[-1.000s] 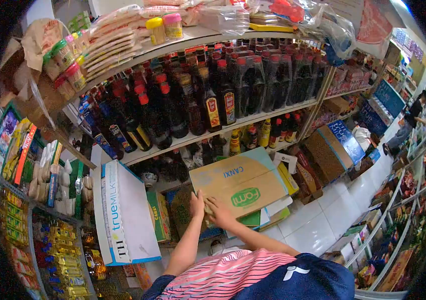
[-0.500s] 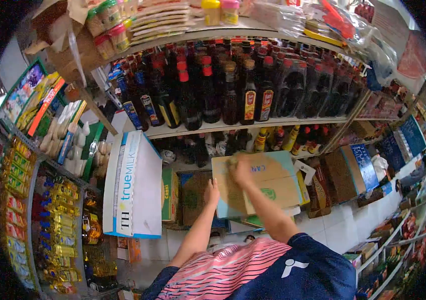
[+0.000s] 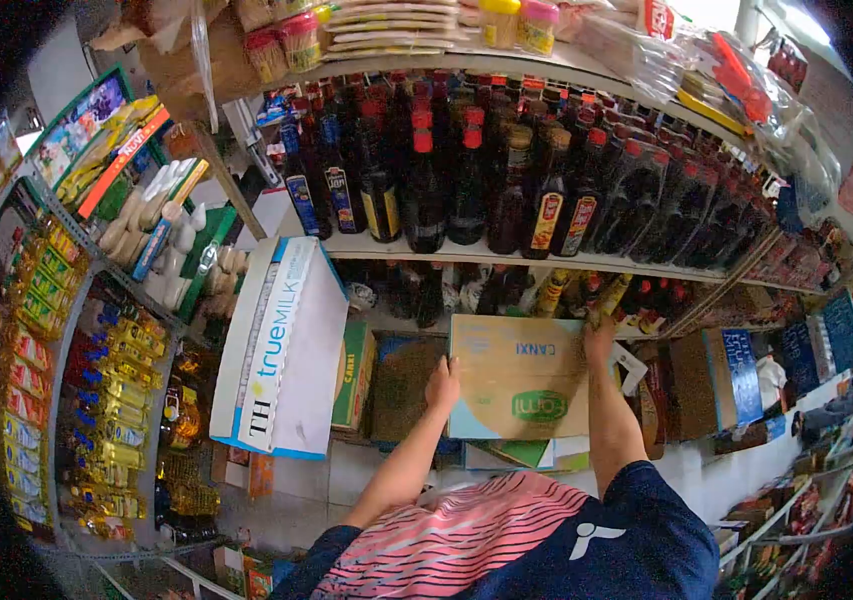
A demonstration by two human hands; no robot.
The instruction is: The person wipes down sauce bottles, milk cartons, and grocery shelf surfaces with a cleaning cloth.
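Note:
A flattish cardboard carton (image 3: 521,370) marked "Fami" and "CANXI", its print upside down, lies in front of me below the bottle shelf. My left hand (image 3: 442,386) is closed at the carton's left edge. At its far right corner, my right hand (image 3: 599,340) grips the side, with part of the fingers hidden. Just beyond that hand stand small yellow-capped bottles (image 3: 611,293). Under the carton's near edge, green and white packaging (image 3: 521,453) shows.
Dark sauce bottles (image 3: 466,190) crowd the shelf (image 3: 396,247) above. A tall white-and-blue "TH true MILK" box (image 3: 291,360) stands to the left, beside a green carton (image 3: 354,375). Oil bottles (image 3: 126,400) fill the left rack. More cartons (image 3: 726,370) sit at right.
My right hand has moved from the carton's top to its right edge. The carton has turned to lie squarer to me. The camera view has shifted slightly.

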